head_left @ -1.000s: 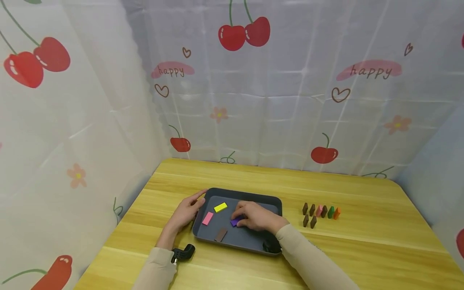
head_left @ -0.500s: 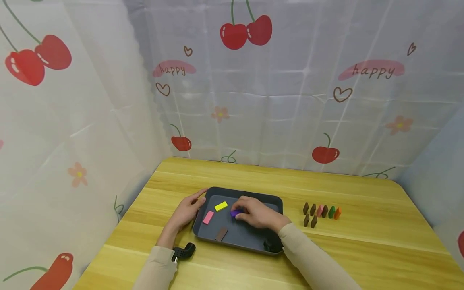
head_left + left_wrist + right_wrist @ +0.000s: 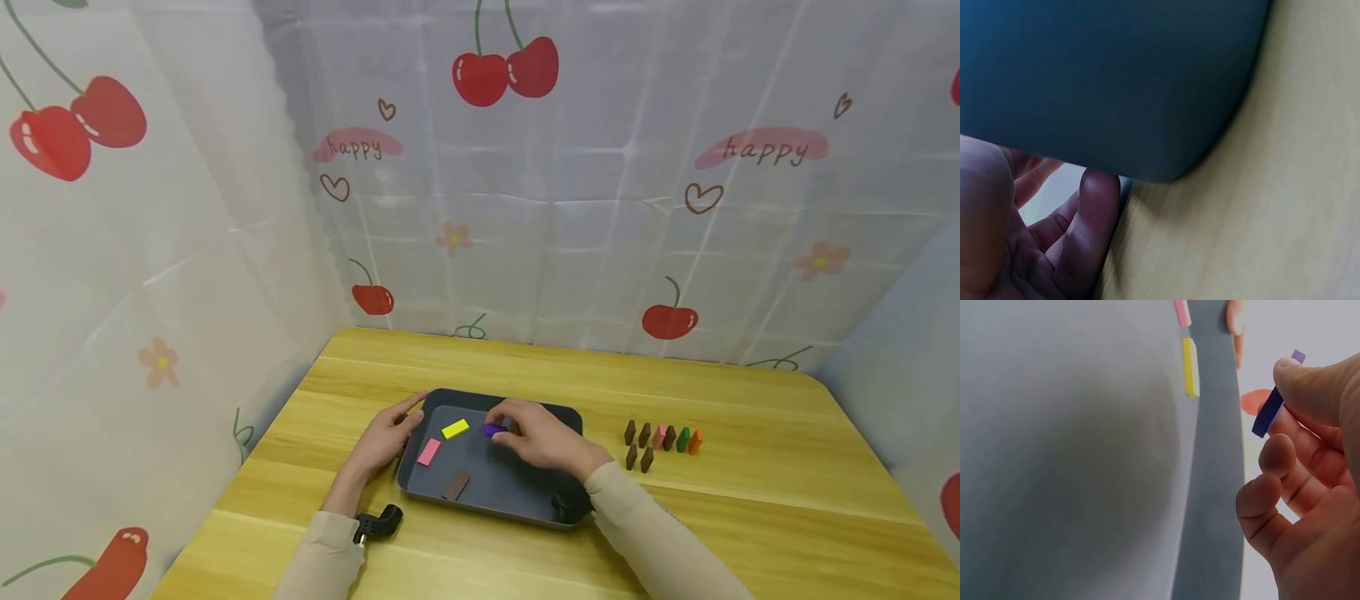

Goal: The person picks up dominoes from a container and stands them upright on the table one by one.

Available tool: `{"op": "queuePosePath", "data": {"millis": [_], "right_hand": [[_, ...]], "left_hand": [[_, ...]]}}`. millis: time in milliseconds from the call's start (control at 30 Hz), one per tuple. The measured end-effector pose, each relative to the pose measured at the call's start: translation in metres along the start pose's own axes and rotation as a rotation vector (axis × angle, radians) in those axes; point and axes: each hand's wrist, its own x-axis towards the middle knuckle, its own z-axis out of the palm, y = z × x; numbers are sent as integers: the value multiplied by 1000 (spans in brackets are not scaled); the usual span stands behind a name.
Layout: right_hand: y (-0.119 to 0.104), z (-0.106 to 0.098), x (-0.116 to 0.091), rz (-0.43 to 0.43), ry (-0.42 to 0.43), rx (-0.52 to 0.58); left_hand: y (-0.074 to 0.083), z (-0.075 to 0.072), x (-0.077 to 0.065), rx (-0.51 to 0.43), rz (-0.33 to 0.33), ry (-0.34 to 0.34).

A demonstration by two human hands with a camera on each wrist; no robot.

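My right hand [image 3: 542, 435] pinches a purple domino [image 3: 1270, 414] between thumb and fingertips, holding it over the dark grey tray [image 3: 510, 507]. The right wrist view shows the domino tilted, its two ends sticking out past the thumb. At the tray's left side, my left hand [image 3: 386, 435] grips the rim near the far corner, thumb at the edge and fingers against the outer wall [image 3: 1116, 125]. Inside the tray lie a yellow domino [image 3: 455, 429], a pink domino [image 3: 429, 452] and a brown domino [image 3: 457, 485], all flat.
To the tray's right, several dominoes stand upright on the wooden table [image 3: 750, 500]: brown ones [image 3: 631, 432], a pink one [image 3: 660, 436], a green one [image 3: 683, 439] and an orange one [image 3: 696, 442]. A cherry-print curtain [image 3: 555, 217] hangs behind the table.
My right hand has lifted the purple domino off the tray floor and moved it slightly away from me and to the right. The left hand stays at the rim.
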Motion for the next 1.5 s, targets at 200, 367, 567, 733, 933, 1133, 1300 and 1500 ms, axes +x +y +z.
{"op": "queuePosePath", "data": {"millis": [200,367,567,733,933,1133,1300,1500], "right_hand": [[-3,-8,-7,21,12,21],[-3,-11,-12,19,33,35],[-1,-16,-23,-5,67,61],[2,-24,-34,-13,88,78],[12,-27,-46,-35,116,61],[21,-24,-57,-23,111,84],[27,-23,-68,-17,136,93],[29,-27,-85,-8,183,117]], "left_hand": [[1,1,1,-1,-3,0],[1,1,1,-1,-4,3],[1,1,1,16,-3,1],[0,0,2,19,0,0],[-2,0,3,36,-1,0],[-5,1,4,45,-5,2],[-4,1,4,33,-13,2],[-3,1,3,35,-3,0]]}}
